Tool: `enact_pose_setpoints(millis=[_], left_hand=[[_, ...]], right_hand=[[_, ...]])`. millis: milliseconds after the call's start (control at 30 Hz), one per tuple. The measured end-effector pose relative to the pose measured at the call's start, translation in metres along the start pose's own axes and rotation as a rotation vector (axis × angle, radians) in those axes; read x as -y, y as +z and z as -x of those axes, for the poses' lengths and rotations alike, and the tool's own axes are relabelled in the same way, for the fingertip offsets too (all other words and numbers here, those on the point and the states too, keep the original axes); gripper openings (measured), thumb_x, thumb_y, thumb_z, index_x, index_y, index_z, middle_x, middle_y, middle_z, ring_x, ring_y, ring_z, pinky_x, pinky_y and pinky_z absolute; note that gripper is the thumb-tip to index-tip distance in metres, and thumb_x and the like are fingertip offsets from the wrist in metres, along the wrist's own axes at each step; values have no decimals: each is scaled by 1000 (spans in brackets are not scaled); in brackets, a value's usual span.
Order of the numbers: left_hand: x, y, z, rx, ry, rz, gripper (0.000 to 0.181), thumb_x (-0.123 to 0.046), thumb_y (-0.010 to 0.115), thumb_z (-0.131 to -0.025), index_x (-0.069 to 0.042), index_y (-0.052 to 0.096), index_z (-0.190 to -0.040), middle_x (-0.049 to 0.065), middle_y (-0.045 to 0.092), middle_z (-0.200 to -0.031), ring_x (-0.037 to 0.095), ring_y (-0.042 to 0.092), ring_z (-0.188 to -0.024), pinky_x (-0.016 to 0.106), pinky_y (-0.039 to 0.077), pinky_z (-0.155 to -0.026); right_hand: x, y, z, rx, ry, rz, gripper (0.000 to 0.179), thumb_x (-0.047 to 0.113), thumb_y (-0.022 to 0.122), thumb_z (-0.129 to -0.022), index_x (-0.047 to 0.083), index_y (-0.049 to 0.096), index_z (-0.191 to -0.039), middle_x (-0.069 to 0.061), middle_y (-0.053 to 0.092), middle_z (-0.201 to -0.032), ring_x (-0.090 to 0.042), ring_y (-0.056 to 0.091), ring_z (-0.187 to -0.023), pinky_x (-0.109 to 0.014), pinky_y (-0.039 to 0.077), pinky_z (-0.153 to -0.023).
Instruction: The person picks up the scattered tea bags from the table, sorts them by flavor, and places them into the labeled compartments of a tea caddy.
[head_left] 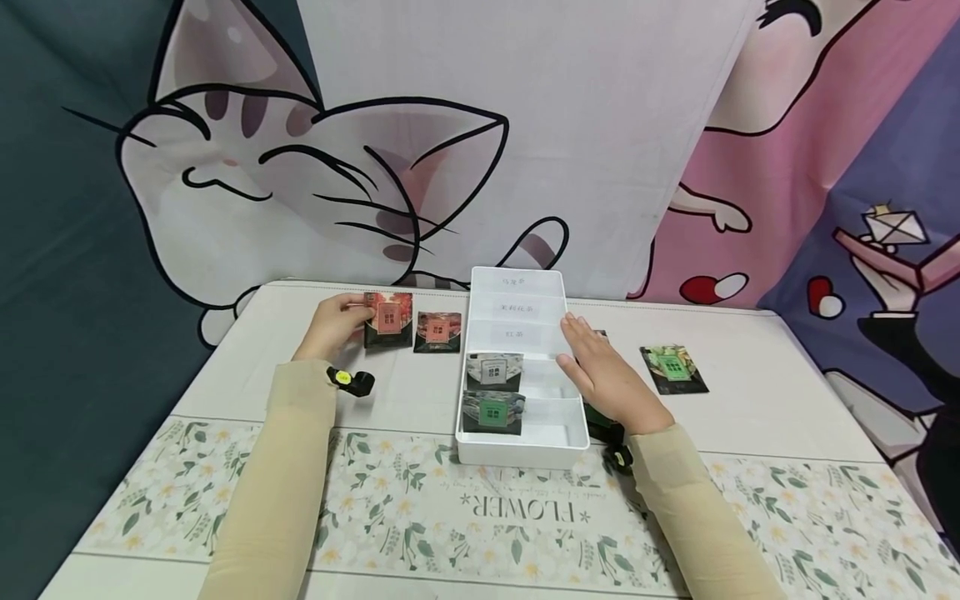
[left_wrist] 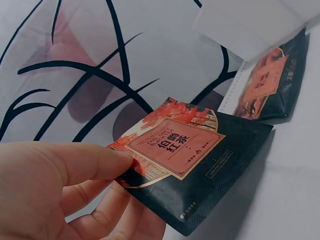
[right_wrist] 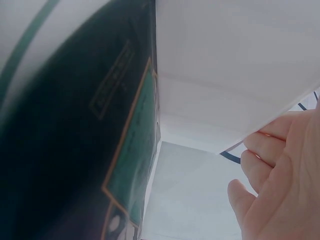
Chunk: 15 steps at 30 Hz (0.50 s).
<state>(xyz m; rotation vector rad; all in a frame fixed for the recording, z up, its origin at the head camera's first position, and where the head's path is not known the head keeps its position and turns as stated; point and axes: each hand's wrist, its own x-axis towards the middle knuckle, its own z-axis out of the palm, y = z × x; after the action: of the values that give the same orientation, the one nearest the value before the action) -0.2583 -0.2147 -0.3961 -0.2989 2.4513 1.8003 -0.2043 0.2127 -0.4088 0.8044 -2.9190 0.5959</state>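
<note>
My left hand (head_left: 330, 325) pinches a black tea sachet with a red label (head_left: 388, 319) by its left edge. In the left wrist view, the thumb lies over the printed front of this sachet (left_wrist: 175, 160) and the other fingers are behind it. My right hand (head_left: 609, 377) has its fingers extended along the right side of a white divided box (head_left: 521, 455), fingertips right at the wall. Inside the box, a grey-labelled sachet (head_left: 495, 370) stands behind a green-labelled sachet (head_left: 492, 412), both on the left side.
A second red-labelled sachet (head_left: 438, 333) lies between the left hand and the box. Beside the box, a dark green sachet (right_wrist: 75, 125) is partly hidden under my right arm. Farther right lies a light-green-labelled sachet (head_left: 673, 369). A floral runner (head_left: 390, 517) crosses the table's front.
</note>
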Motion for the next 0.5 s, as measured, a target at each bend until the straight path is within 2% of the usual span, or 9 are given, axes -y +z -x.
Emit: enact_pose_setpoints(millis=[233,500], left_hand=[[-3,-2,2,-4,42,23,44,-8,55,-102,5,50,-144,19,57,-130,10,59,-99,34,55,-100],[-9,-1,8,16,56,69,45,-8,55,-102,6,49,-145,22,55,-133,12,59,-104,41,50,-107]], right_hand=[[0,-1,0,-1,-2,0,66,42,34,-111,1,18,-161,-16,15,-168,-37,14,-154,-58,16,-124],[-1,0,0,1,0,-5,66,42,33,-111,1,17,-161,-16,15,-168,-35,12,-155,-58,14,-124]])
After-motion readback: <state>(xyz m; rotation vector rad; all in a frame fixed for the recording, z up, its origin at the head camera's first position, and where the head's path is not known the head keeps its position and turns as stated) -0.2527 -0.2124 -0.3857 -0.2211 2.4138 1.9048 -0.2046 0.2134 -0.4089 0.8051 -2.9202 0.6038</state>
